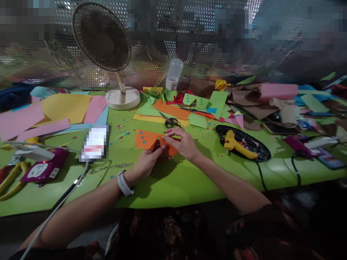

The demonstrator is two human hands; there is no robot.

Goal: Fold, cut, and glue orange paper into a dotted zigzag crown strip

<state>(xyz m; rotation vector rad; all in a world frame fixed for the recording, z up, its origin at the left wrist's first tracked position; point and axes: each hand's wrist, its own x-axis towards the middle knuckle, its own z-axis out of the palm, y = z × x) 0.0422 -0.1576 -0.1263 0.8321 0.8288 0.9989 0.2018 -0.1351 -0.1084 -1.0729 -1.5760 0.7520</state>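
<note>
My left hand (148, 161), with a pale watch on the wrist, grips an orange paper piece (148, 140) from below, thumb on its near edge. Blue dots run in a line across the paper's left wing, and its middle is cut or folded. Over the right part of the paper is my right hand (182, 144), thumb and fingers pinched together. Something tiny may sit at those fingertips, too small to name. Just beyond the hands, black-handled scissors (171, 122) lie on the green table cover (179, 184).
A white fan (122, 98) stands at the back left, near a lit phone (94, 142) and its cable. To the right, a yellow glue gun (238, 146) rests on a black tray (262, 153). Cut green paper pieces (197, 120) and a clear bottle (174, 74) are behind the scissors.
</note>
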